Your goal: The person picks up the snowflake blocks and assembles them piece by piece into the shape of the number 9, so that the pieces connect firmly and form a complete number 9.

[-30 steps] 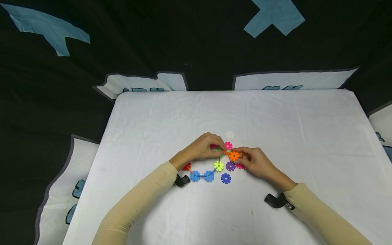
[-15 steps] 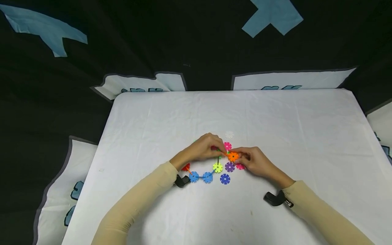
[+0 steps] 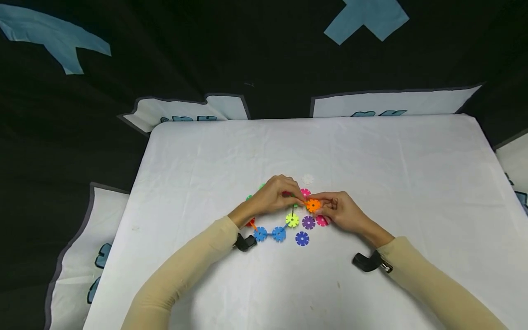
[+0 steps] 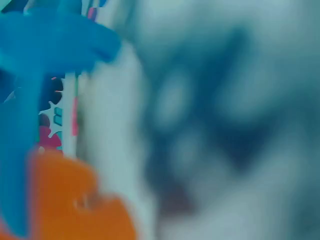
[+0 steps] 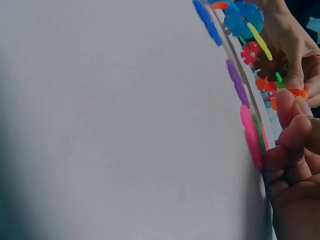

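My left hand (image 3: 277,195) pinches a small orange notched disc, seen nearly edge-on, at its fingertips. A second orange notched disc (image 3: 313,205) lies face-up between thumb and fingers of my right hand (image 3: 344,211). The two orange pieces meet where the fingertips come together, partly covered in the right wrist view. Below my left hand runs a linked chain of discs, with blue discs (image 3: 278,234) and a yellow disc (image 3: 292,220). An orange disc (image 4: 75,200) and a blue disc (image 4: 50,45) loom close and blurred in the left wrist view.
Loose discs lie near the right hand: purple (image 3: 308,222), dark blue (image 3: 302,238), pink (image 3: 321,220) and another pink (image 3: 305,193). A white disc (image 3: 307,179) sits farther back on the white-covered table (image 3: 371,156). Black wrist cameras (image 3: 367,262) hang under both sleeves.
Both hands stay joined at the orange pieces. My right hand has lifted slightly away from the pink disc beneath it, which shows more fully. The whole head view has shifted a little.
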